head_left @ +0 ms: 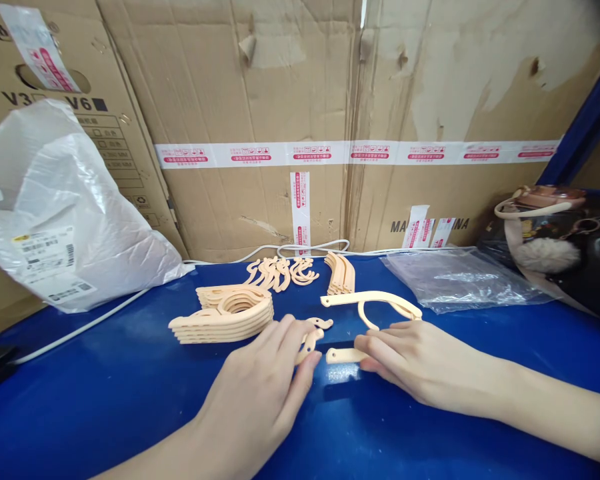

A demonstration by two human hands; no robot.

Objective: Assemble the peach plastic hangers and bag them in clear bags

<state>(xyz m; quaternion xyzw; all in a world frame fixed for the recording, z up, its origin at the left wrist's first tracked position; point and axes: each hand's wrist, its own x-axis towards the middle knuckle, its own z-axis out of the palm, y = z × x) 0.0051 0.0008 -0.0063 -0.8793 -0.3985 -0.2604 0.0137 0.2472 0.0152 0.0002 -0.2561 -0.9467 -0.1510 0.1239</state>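
My left hand (265, 380) pinches a small cream curved piece (310, 343) with a hole in it, between thumb and fingers. My right hand (420, 360) is closed on a cream folding-hanger part; one arm (345, 356) pokes out to the left, with a hole near its end. A second long arm (365, 297) and a curved hook-like strip rise behind the right fingers; how they join is hidden. The two held ends face each other with a small gap. Just beyond my left fingertips lies another small curved piece (321, 323) on the blue table (350, 433).
Stacked cream hanger parts (225, 320) sit left of centre. Behind them are loose small hooks (275, 273) and a stack of curved arms (341, 272). A white plastic bag (75, 213) stands left, a clear bag (465, 277) and dark handbag (595, 260) right. Cardboard (260, 207) walls the back.
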